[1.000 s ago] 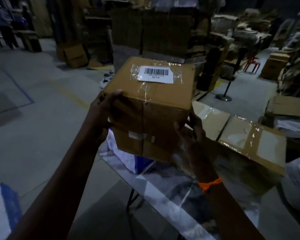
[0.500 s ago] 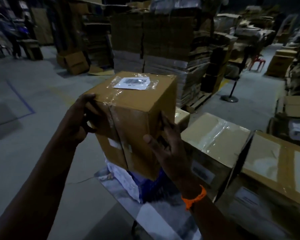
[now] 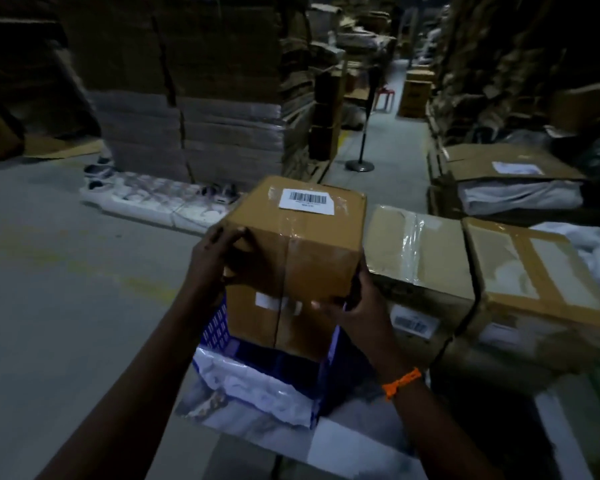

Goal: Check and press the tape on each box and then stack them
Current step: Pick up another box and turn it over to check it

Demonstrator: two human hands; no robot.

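I hold a small brown cardboard box (image 3: 305, 258) with a white barcode label (image 3: 307, 201) on its taped top and a tape seam down the front. My left hand (image 3: 219, 254) grips its left upper edge. On the lower right corner sits my right hand (image 3: 357, 306), which wears an orange wristband. The box is over, perhaps resting on, a blue and white package (image 3: 274, 382). To its right stand two larger taped boxes, one (image 3: 420, 254) beside it and another (image 3: 541, 278) further right.
The packages sit on a table (image 3: 361, 455) with a pale cover. Tall stacks of flat cardboard (image 3: 187, 98) rise behind. A floor stand (image 3: 360, 164) is in the aisle. More cartons (image 3: 510, 168) and white bags lie at the right. Grey floor spreads to the left.
The box has come down from mid-air towards the blue and white package and turned, its label now facing me. My right hand slid to the lower right corner.
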